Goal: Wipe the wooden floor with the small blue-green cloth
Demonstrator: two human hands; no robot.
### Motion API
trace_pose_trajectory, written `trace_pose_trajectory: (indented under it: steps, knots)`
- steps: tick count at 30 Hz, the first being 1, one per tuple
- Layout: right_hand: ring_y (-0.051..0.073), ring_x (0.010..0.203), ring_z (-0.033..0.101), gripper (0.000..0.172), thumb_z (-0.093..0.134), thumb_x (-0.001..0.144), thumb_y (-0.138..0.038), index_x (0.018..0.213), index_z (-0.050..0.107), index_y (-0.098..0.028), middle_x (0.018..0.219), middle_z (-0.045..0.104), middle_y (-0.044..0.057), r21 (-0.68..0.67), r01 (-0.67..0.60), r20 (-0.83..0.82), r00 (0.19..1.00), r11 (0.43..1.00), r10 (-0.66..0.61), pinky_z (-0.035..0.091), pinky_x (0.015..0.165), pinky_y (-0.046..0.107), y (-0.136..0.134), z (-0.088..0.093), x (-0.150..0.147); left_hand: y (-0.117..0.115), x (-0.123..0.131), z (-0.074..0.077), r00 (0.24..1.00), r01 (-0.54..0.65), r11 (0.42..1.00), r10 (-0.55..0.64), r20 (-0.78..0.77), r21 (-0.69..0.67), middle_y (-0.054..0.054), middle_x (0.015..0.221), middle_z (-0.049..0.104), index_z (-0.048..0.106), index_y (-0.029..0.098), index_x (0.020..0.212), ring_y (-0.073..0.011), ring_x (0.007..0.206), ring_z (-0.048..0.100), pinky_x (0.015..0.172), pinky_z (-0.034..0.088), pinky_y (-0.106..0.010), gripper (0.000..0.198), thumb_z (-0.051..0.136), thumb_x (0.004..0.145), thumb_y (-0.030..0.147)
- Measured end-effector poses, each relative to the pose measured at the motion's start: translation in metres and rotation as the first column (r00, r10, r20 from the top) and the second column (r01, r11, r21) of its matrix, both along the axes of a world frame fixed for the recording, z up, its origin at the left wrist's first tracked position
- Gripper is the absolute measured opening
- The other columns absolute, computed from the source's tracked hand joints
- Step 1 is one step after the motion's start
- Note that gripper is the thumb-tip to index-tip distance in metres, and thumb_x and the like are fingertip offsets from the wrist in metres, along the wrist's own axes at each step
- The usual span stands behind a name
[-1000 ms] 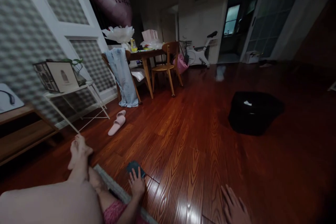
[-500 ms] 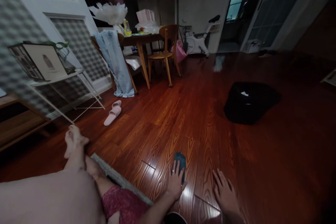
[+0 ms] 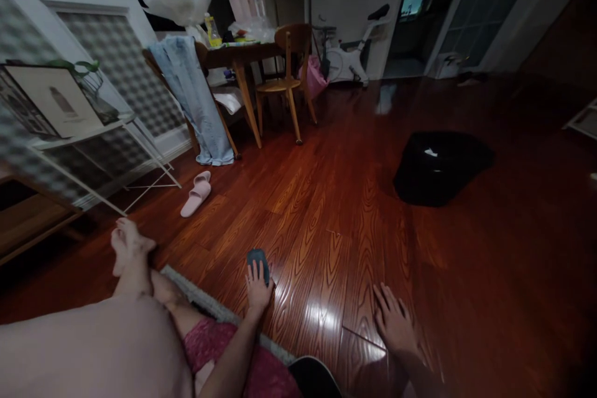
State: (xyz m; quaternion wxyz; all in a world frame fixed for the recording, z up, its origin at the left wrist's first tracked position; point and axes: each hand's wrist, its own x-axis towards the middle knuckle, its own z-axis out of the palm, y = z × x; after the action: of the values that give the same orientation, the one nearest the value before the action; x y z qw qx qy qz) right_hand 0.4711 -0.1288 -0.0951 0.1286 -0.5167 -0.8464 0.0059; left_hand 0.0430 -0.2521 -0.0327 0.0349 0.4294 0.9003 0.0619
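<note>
I sit on a shiny red-brown wooden floor with my bare legs stretched to the left. My left hand lies flat on a small dark teal cloth, pressing it onto the boards, fingers spread over its near half. My right hand rests palm down on the bare floor to the right, fingers apart, holding nothing. My feet are at the left, near the edge of a grey rug.
A black bin-like object stands on the floor to the right. A pink slipper lies at the left, near a white wire shelf. Behind are a wooden table and chairs and an exercise bike.
My left hand slid the teal cloth right across the boards, then back left. My right hand came further into view and stays flat. The view tilted downward.
</note>
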Motion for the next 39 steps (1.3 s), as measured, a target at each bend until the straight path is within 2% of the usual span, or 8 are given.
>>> trace_pose_trajectory:
  steps: [5,11,14,21,24,28,34,39]
  knots:
    - [0.024,0.150,0.032,0.069,0.031,0.093,-0.027,0.162,0.019,-0.027,0.163,0.036,0.007,-0.042,0.002,0.020,1.000,0.999,-0.001,0.025,0.119,0.050,-0.001,0.005,0.000,0.002,0.051,-0.003,0.955,0.288,0.957,-0.287,0.075,-0.010,-0.014,0.168,0.013,0.029,0.017,0.159,-0.0396,0.154,0.004,0.122,0.017,-0.061,0.070,0.050,0.094,0.034]
    - [0.023,0.150,0.032,0.067,0.029,0.094,-0.029,0.161,0.024,-0.026,0.163,0.037,0.007,-0.044,0.006,0.036,0.999,0.999,-0.005,0.025,0.119,0.048,-0.003,0.011,0.000,0.015,0.127,-0.008,0.677,0.726,0.687,-0.722,0.144,0.030,-0.006,0.170,-0.001,0.016,0.032,0.161,-0.0333,0.155,0.004,0.122,0.016,-0.061,0.072,0.048,0.099,0.048]
    - [0.023,0.150,0.032,0.067,0.029,0.094,-0.029,0.161,0.025,-0.025,0.163,0.036,0.007,-0.036,0.005,0.041,0.999,0.999,-0.004,0.026,0.118,0.047,-0.004,0.013,-0.001,0.025,0.125,-0.002,0.647,0.752,0.658,-0.748,0.145,0.040,-0.003,0.170,0.012,0.020,0.036,0.160,-0.0283,0.155,0.014,0.123,0.014,-0.060,0.065,0.043,0.102,0.051]
    - [0.021,0.150,0.031,0.067,0.028,0.095,-0.028,0.162,0.020,-0.025,0.163,0.036,0.006,-0.041,0.017,0.042,0.999,0.999,-0.015,0.026,0.119,0.046,-0.005,0.014,-0.002,0.017,0.022,0.017,0.988,0.156,0.987,-0.155,0.015,-0.046,-0.007,0.166,0.025,0.033,0.030,0.158,-0.0310,0.153,0.020,0.121,0.017,-0.062,0.057,0.040,0.102,0.038]
    - [0.022,0.149,0.032,0.068,0.030,0.094,-0.028,0.162,0.019,-0.025,0.163,0.037,0.006,-0.037,0.014,0.032,0.999,0.999,-0.013,0.028,0.118,0.047,-0.004,0.012,-0.002,-0.003,-0.015,0.014,0.984,-0.174,0.983,0.172,-0.035,-0.055,-0.013,0.166,0.025,0.033,0.024,0.158,-0.0345,0.152,0.021,0.117,0.025,-0.066,0.056,0.033,0.103,0.035]
    - [0.023,0.149,0.032,0.068,0.030,0.094,-0.027,0.162,0.021,-0.025,0.162,0.038,0.007,-0.036,0.014,0.022,1.000,0.999,-0.013,0.027,0.118,0.048,-0.003,0.009,-0.002,-0.016,-0.022,0.006,0.972,-0.232,0.971,0.229,-0.058,-0.049,-0.018,0.163,0.029,0.034,0.019,0.157,-0.0381,0.150,0.025,0.115,0.028,-0.066,0.057,0.033,0.103,0.034]
    - [0.024,0.149,0.033,0.069,0.030,0.094,-0.027,0.162,0.020,-0.025,0.162,0.038,0.008,-0.037,0.009,0.020,1.000,0.999,-0.009,0.024,0.120,0.049,-0.003,0.012,-0.003,0.003,0.055,-0.003,0.977,0.215,0.977,-0.215,0.008,-0.005,-0.014,0.166,0.025,0.034,0.019,0.158,-0.0372,0.153,0.016,0.122,0.021,-0.060,0.059,0.040,0.101,0.031]
    - [0.023,0.149,0.033,0.066,0.028,0.095,-0.028,0.161,0.022,-0.024,0.162,0.039,0.009,-0.029,0.001,0.018,1.000,1.000,0.000,0.024,0.119,0.048,-0.004,0.015,-0.002,0.010,0.129,-0.008,0.712,0.690,0.722,-0.688,0.139,0.039,-0.004,0.170,0.008,0.022,0.029,0.161,-0.0317,0.155,0.008,0.123,0.024,-0.055,0.064,0.044,0.102,0.041]
